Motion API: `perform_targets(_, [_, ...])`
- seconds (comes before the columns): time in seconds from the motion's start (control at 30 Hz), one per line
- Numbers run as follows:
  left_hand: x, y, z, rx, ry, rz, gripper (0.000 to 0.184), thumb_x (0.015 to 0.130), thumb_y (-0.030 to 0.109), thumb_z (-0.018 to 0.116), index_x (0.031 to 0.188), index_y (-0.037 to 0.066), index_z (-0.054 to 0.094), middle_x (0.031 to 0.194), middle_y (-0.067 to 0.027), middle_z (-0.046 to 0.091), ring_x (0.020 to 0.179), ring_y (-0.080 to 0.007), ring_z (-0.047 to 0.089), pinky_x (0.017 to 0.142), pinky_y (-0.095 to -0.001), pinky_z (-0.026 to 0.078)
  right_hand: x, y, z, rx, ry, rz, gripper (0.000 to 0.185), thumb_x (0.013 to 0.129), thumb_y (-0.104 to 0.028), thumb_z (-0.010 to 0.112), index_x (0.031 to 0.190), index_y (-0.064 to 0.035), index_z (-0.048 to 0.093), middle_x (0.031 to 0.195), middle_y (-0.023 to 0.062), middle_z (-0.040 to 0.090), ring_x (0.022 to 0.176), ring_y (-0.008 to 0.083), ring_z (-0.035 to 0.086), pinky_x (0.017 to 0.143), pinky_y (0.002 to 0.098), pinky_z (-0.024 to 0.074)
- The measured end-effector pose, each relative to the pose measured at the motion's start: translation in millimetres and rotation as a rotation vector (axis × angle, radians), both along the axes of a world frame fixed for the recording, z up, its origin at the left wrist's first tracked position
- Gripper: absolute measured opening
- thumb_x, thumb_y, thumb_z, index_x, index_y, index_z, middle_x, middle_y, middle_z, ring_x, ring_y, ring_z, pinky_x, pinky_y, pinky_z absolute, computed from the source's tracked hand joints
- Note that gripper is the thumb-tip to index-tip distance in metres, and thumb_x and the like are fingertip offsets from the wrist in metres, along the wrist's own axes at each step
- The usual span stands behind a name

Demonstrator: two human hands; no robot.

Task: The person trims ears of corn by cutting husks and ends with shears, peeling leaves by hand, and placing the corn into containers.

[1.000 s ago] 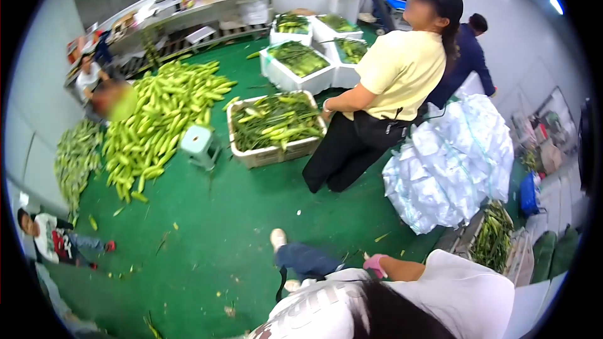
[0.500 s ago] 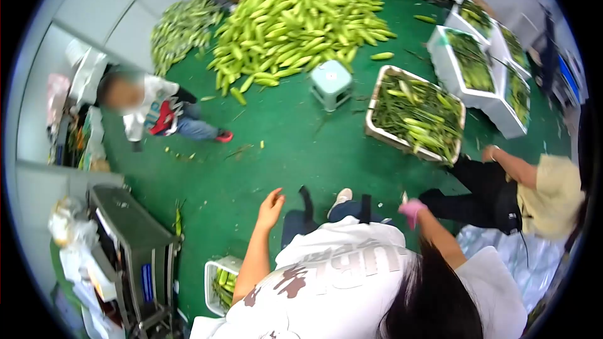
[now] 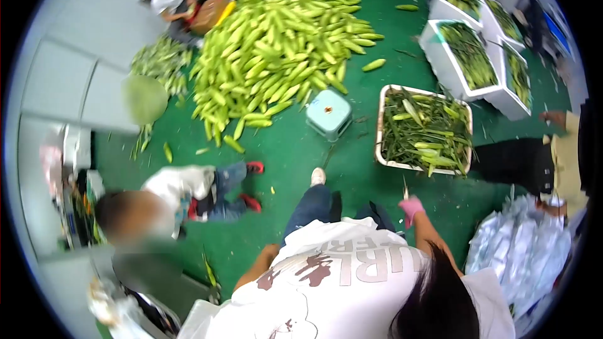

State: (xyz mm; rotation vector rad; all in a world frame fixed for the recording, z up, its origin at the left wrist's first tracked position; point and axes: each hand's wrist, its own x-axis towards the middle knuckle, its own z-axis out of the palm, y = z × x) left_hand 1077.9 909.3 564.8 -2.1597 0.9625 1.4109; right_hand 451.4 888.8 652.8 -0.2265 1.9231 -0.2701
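My right hand (image 3: 411, 208), in a pink glove, is closed around a slim pointed tool that looks like a small knife (image 3: 406, 189). It hangs by my right side, below the white crate (image 3: 379, 144) of green leaves and corn. My left hand (image 3: 270, 252) is bare and held close against my shirt at the left; its fingers are hidden or blurred. Ahead lies a big pile of corn cobs (image 3: 276, 50) in pale green husks. A light blue stool (image 3: 329, 113) stands between the pile and me.
A child (image 3: 182, 182) stands at left, beside a dark-topped table (image 3: 157, 279). White foam boxes (image 3: 433, 47) hold greens at right. A person in beige (image 3: 562, 157) stands near plastic bags (image 3: 518, 245). Another person (image 3: 173, 0) sits behind the pile.
I have moved forward, nearer the stool and crate. My left hand has drawn back to my body from out in front. The child has come closer, and the seated person shows more.
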Motion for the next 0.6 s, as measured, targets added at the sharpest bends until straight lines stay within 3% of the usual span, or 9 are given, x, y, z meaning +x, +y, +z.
perform_targets(0.03, [0,-53,-12,0.18,-0.034,0.037,0.043,0.096,0.041,0.049,0.096,0.005,0.072,0.085,-0.0176,0.073,0.081,-0.0321,0.07,0.076,-0.0445,0.055,-3,28,-15,0.188,-0.071,0.017,0.036,0.079,-0.028,0.066,0.098,0.0028,0.061,0.082,0.0225,0.067,0.056,0.0379,0.066,0.061,0.049,0.0521])
perform_targets(0.1, [7,-189,-3,-0.148,0.189,-0.389,0.037,0.095,0.036,0.052,0.09,0.004,0.071,0.074,-0.011,0.068,0.069,-0.0225,0.066,0.066,-0.0373,0.054,8,98,-28,0.224,-0.037,-0.179,0.037,0.085,-0.035,0.059,0.089,0.0013,0.066,0.068,0.0172,0.063,0.056,0.0315,0.063,0.059,0.046,0.0495])
perform_targets(0.17, [-46,-295,29,-0.624,0.23,-0.002,0.019,0.092,0.012,0.056,0.102,0.003,0.069,0.077,-0.0057,0.067,0.062,-0.015,0.06,0.055,-0.0303,0.05,18,224,-120,0.07,-0.055,-0.086,0.032,0.087,-0.033,0.06,0.091,-0.0014,0.066,0.081,0.0149,0.065,0.07,0.0271,0.061,0.065,0.0436,0.0505])
perform_targets(0.2, [-61,-352,23,-0.639,0.284,0.033,0.022,0.095,0.014,0.056,0.11,0.002,0.066,0.082,-0.0062,0.069,0.062,-0.0148,0.061,0.055,-0.0285,0.049,22,278,-156,-0.008,-0.062,-0.043,0.03,0.088,-0.032,0.061,0.092,-0.0027,0.066,0.087,0.0137,0.066,0.077,0.0249,0.06,0.068,0.0424,0.051])
perform_targets(0.27, [-129,-426,57,-0.53,0.31,0.237,0.031,0.098,0.025,0.055,0.124,0.009,0.06,0.099,-0.0063,0.07,0.081,-0.0166,0.067,0.061,-0.0337,0.051,24,238,-67,0.175,-0.109,-0.374,0.029,0.087,-0.031,0.062,0.093,-0.0032,0.064,0.085,0.0129,0.065,0.075,0.025,0.06,0.065,0.0422,0.0505])
perform_targets(0.33, [-192,-464,62,-0.495,0.351,0.165,0.031,0.099,0.029,0.055,0.124,0.013,0.059,0.103,-0.006,0.07,0.092,-0.0184,0.067,0.067,-0.0383,0.053,16,205,-27,0.195,-0.134,-0.603,0.028,0.086,-0.031,0.063,0.093,-0.0037,0.063,0.083,0.0122,0.063,0.072,0.0251,0.06,0.063,0.0419,0.05])
perform_targets(0.47, [-312,-462,24,-0.36,0.394,-0.012,0.035,0.097,0.031,0.057,0.124,0.01,0.062,0.099,-0.0044,0.07,0.085,-0.018,0.068,0.067,-0.0345,0.054,12,160,-15,0.071,-0.196,-0.825,0.027,0.084,-0.03,0.065,0.093,-0.0047,0.061,0.079,0.0106,0.06,0.067,0.0252,0.06,0.058,0.0414,0.049])
perform_targets(0.53, [-392,-438,51,-0.289,0.422,-0.089,0.036,0.093,0.029,0.06,0.123,0.01,0.064,0.102,-0.0088,0.071,0.09,-0.0242,0.07,0.073,-0.0385,0.055,5,132,-18,0.013,-0.239,-0.902,0.027,0.083,-0.029,0.067,0.094,-0.0051,0.06,0.077,0.0098,0.059,0.065,0.0253,0.06,0.056,0.0411,0.0485])
perform_targets(0.6, [-436,-447,56,-0.552,0.398,-0.854,0.037,0.088,0.026,0.061,0.122,0.01,0.066,0.108,-0.0158,0.069,0.096,-0.0307,0.069,0.081,-0.0422,0.055,-1,97,-15,-0.044,-0.284,-0.959,0.028,0.082,-0.029,0.068,0.094,-0.0056,0.059,0.075,0.009,0.057,0.062,0.0254,0.06,0.054,0.0408,0.048])
